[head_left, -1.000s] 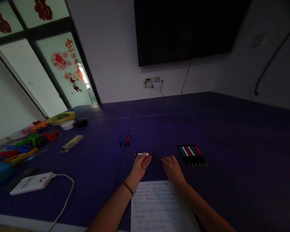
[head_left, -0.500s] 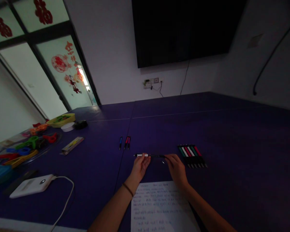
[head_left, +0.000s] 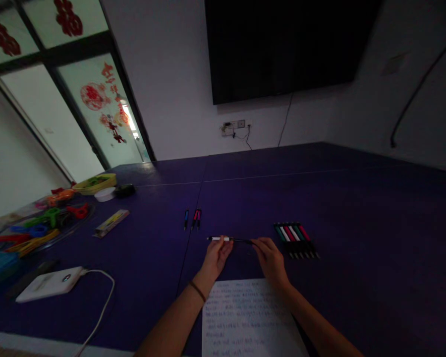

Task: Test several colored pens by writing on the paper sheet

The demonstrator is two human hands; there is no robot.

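A pen with a white barrel (head_left: 216, 239) lies level across the space between my hands. My left hand (head_left: 217, 255) is closed on the barrel, its thumb and fingers pinching it near the middle. From the barrel a thin dark rod, which looks like a refill (head_left: 241, 240), runs right to my right hand (head_left: 269, 258). There the fingertips pinch its far end, so the tip is hidden. Under both forearms is a sheet of handwritten paper (head_left: 245, 317). To the right lies a row of several pens (head_left: 296, 240) in green, white and pink.
Beyond my left hand lie a blue pen (head_left: 186, 219) and two pink pens (head_left: 196, 219). Further left are a slim box (head_left: 111, 223), a white power bank (head_left: 50, 284) with a cable, coloured scissors (head_left: 52, 216) and a yellow basket (head_left: 94, 184). The tabletop (head_left: 152, 258) is purple.
My right fingers have drawn slightly toward my left hand along the dark end. A small shiny spot seen below the rod has faded. My left hand keeps its grip.
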